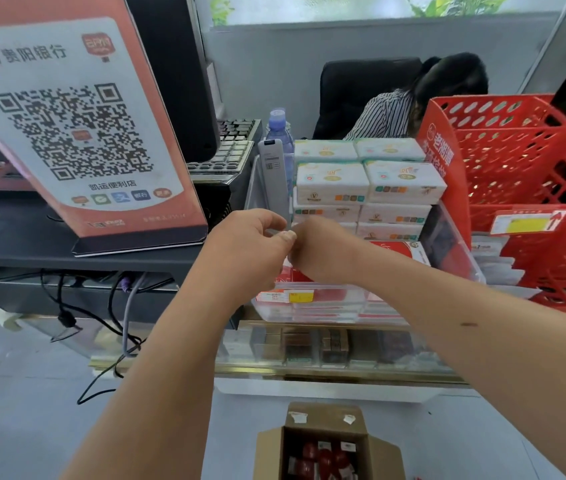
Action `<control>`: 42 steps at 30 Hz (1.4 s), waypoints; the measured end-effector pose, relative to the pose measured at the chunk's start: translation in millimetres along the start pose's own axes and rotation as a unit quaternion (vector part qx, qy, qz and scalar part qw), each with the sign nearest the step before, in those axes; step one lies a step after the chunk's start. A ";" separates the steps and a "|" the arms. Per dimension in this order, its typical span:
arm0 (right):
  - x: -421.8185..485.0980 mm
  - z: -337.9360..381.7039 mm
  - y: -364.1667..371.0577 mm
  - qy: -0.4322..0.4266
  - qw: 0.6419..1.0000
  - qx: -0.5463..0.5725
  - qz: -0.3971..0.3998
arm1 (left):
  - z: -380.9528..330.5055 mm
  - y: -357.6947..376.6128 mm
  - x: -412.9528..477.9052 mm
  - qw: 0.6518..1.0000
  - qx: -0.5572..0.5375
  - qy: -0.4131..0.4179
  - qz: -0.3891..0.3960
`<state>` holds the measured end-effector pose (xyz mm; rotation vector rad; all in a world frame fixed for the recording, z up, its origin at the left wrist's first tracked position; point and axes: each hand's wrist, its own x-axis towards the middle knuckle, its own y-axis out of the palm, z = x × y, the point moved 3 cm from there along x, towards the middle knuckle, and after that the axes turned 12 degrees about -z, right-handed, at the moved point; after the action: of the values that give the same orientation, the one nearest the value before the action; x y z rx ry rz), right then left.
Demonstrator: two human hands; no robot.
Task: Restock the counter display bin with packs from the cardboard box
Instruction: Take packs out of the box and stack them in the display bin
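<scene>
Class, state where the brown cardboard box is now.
Head view, bottom centre: the open brown cardboard box sits on the floor, in front of the glass counter.

Both bare arms reach forward and converge in the middle of the view. The left forearm rises from the lower left, the right forearm comes in from the right edge. The left hand and right hand meet and touch at the fingertips. The left forefinger is curled over its thumb, close together. The right hand shows its back, with its fingers hidden; whether either hand pinches anything cannot be told
</scene>
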<state>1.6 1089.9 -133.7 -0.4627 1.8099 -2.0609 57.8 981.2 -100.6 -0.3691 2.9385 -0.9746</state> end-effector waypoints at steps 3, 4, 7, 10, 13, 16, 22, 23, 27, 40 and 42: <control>-26.1 -5.9 -14.5 0.029 0.997 0.065 -0.024 | -5.5 3.1 -13.8 1.000 0.012 0.003 -0.010; -35.3 -9.4 -16.6 0.039 0.995 0.090 -0.037 | -6.4 3.8 -19.8 1.000 0.019 0.007 -0.016; -66.2 -14.5 -23.8 0.038 0.985 0.116 -0.118 | -6.0 5.1 -41.5 0.999 0.037 0.021 -0.028; -101.5 -14.3 -24.4 0.035 0.977 0.101 -0.183 | -4.7 10.4 -63.8 0.997 0.068 0.045 -0.017; -137.1 -8.6 -23.1 0.059 0.965 0.116 -0.226 | 0.8 18.7 -83.0 0.994 0.094 0.058 0.013; -163.3 -2.3 0.4 0.085 0.964 0.125 -0.220 | 17.2 28.7 -97.9 0.991 0.106 0.068 0.048; -196.1 10.8 86.8 0.101 0.974 0.070 -0.191 | 73.7 56.5 -125.0 0.979 0.140 0.110 0.102; -202.4 11.9 103.2 0.106 0.974 0.070 -0.188 | 85.7 62.9 -129.1 0.977 0.150 0.107 0.108; -221.6 5.5 186.0 0.136 0.984 0.055 -0.099 | 141.2 98.0 -142.2 0.974 0.169 0.083 0.128; -270.6 -58.5 557.4 0.153 0.972 0.035 0.176 | 384.0 287.6 -191.6 0.927 0.292 -0.018 0.233; -277.4 -64.3 599.6 0.141 0.972 0.026 0.188 | 409.7 314.2 -198.8 0.925 0.296 -0.026 0.236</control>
<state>247.1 1207.0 -739.2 0.1882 1.8172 -1.9714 222.6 1030.9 -626.3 0.3110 2.3274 -1.6205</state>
